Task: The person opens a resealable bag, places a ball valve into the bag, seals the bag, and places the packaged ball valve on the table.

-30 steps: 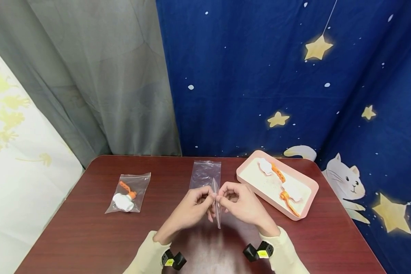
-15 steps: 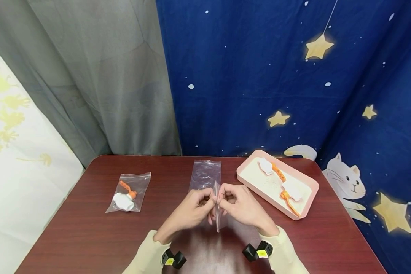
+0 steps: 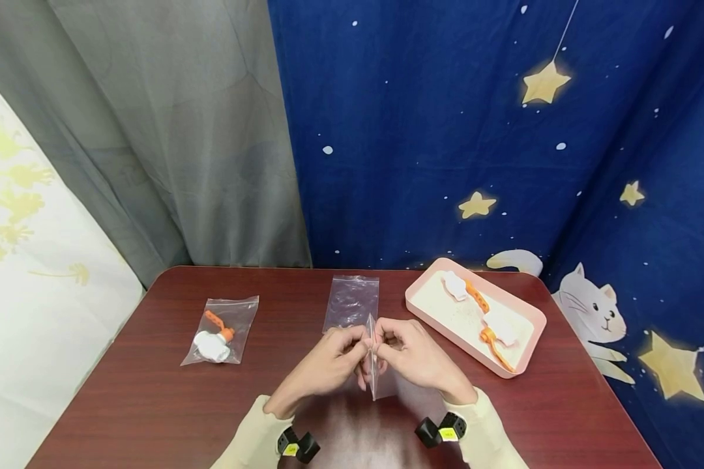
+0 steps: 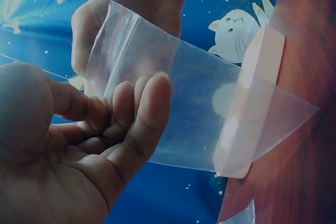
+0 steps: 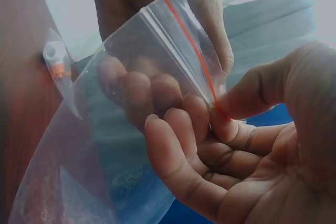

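clear bag (image 4: 202, 111): slightly lower in the head view than a second ago, edge-on, lower centre of frame. left hand (image 3: 327, 358) and right hand (image 3: 415, 355) both pinch its red-lined zip edge (image 5: 185, 31), fingers curled. pinch little changed; judged: mouth being worked, no parting visible yet.

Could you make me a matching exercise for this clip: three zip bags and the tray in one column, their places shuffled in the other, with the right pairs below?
Things:
1. Red-lined zip bag
2. Loose empty-looking zip bag
3. Filled zip bag
4. Pink tray

Places:
A. To the person's right
B. Centre, near the far edge of the table
C. Pinched between left hand and right hand
D. To the person's left

Right pairs: 1-C, 2-B, 3-D, 4-A
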